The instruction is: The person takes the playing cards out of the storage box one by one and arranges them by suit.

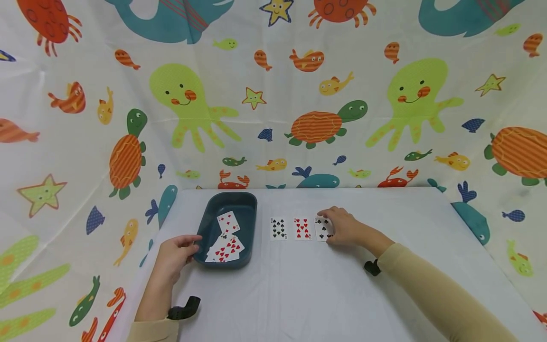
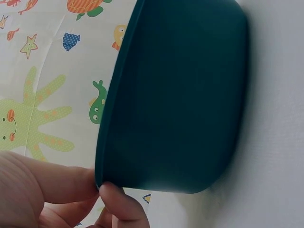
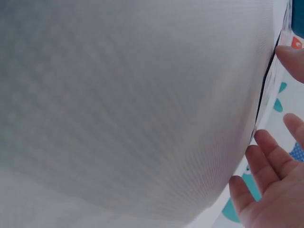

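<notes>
Head view: The left hand [image 1: 174,256] pinches the rim of a dark blue tray [image 1: 255,228] at its left side, thumb and fingers drawn together. The tray sits on a white table surface [image 1: 307,294] and contains several overlapping playing cards: a diamonds card [image 1: 228,222] at the far end and a hearts card [image 1: 226,250] at the near end among them. To the right of the tray, three cards lie in a row: a black card [image 1: 278,229], a red hearts card [image 1: 302,229] and a third card [image 1: 322,232] with black pips. The right hand [image 1: 345,228] partly covers the third card, fingers at its far edge and thumb at its near edge. A patterned cloth [image 1: 273,28] stands behind.

Left wrist view: The pinch on the tray rim is confirmed at one corner; the tray's outer wall fills the centre.

Right wrist view: Thumb and fingers are spread well apart, their tips meeting a thin dark line along the surface. Whether the right hand grips the third card cannot be told.
</notes>
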Motion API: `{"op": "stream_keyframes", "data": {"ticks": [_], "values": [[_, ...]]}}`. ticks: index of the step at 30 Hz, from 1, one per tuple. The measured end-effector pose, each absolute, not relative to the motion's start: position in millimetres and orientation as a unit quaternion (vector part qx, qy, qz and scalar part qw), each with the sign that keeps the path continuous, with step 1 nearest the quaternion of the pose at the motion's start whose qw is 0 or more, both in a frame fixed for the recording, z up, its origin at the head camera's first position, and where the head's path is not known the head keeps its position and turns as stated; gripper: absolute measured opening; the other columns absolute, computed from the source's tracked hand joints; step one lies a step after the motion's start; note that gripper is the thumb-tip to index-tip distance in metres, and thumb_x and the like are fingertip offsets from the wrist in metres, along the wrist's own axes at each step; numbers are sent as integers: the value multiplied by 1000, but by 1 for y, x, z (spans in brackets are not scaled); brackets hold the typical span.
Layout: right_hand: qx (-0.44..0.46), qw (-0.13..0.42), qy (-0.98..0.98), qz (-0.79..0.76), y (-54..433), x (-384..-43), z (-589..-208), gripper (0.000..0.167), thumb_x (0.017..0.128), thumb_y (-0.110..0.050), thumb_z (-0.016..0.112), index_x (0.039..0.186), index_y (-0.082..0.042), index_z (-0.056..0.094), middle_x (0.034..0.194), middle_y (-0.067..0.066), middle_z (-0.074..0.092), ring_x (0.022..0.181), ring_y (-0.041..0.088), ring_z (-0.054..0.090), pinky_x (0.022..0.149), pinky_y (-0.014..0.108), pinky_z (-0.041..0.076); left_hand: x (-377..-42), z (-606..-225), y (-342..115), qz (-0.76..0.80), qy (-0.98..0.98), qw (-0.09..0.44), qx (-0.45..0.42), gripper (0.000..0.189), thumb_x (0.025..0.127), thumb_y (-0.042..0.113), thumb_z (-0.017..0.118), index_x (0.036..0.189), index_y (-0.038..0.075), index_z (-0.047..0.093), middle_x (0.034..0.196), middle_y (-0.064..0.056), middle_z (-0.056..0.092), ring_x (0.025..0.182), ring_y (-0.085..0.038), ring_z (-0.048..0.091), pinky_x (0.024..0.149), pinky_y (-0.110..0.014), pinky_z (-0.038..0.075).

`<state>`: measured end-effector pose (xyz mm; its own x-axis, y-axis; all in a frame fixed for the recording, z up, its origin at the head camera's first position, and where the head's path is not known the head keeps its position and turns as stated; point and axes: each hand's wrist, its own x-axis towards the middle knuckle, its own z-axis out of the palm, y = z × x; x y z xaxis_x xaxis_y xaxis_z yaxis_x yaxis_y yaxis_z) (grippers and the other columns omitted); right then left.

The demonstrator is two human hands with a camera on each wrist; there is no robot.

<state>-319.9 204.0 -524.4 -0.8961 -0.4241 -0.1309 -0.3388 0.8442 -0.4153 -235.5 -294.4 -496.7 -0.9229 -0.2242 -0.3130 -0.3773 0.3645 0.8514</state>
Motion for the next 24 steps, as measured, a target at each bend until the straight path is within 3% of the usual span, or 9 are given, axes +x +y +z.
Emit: {"op": "stream_keyframes", "data": {"ticks": [10, 24], "values": [[-211, 107, 947, -217, 189, -327, -520, 93, 85, -30, 90, 164, -18, 42, 169, 12, 43, 156, 40, 38, 125, 66, 35, -235, -498, -297, 532, 823, 73, -184, 36, 106, 10, 62, 141, 1, 68, 137, -23, 60, 104, -26, 59, 78, -21, 57], [-270, 83, 936, -210, 119, -327, -491, 101, 85, -36, 89, 169, -23, 34, 178, 11, 29, 165, 38, 26, 128, 71, 24, -237, -499, -294, 526, 827, 68, -186, 34, 106, 10, 62, 139, 2, 70, 132, -21, 60, 103, -26, 58, 77, -21, 57]]}}
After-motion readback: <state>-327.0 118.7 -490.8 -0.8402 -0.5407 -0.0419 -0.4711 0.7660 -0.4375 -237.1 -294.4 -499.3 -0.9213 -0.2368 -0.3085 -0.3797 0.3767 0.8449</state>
